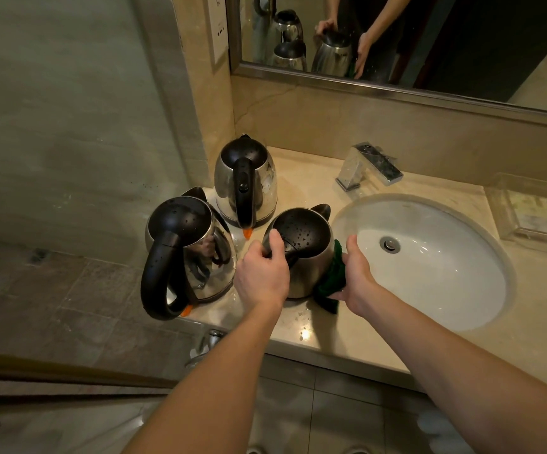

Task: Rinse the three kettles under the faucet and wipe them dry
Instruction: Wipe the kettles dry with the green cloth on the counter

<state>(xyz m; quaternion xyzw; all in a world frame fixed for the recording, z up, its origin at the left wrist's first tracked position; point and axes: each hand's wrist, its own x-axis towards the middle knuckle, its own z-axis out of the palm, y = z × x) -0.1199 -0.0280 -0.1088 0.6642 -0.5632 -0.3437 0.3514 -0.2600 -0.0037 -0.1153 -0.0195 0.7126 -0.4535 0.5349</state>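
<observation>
Head view: three steel kettles with black lids and handles stand bunched on the left end of the table (311, 335), between a glass wall (69, 126) on the left and the sink (429, 290) on the right.

The far kettle (246, 181) sits close to the back corner, its handle pointing near. The left kettle (187, 253) stands at the table's left edge, and its handle juts out past the near-left corner over the floor. The right kettle (301, 250) stands just left of the sink's rim, its spout pointing far, with water drops on its lid.

The left hand (262, 276) is closed around the top of the right kettle's handle, thumb lying on the lid. The right hand (357, 273) presses a green cloth (331, 283) against that kettle's right side, thumb up; its fingers are hidden behind the cloth, though the mirror (429, 44) shows them fairly straight along the steel. The cloth's lower end trails onto the table.

The three kettles nearly touch, leaving only narrow gaps. Bare table lies between the far kettle and the faucet (369, 167), and in a wet strip along the near edge under the forearms. A clear tray (534, 208) sits far right of the sink.
</observation>
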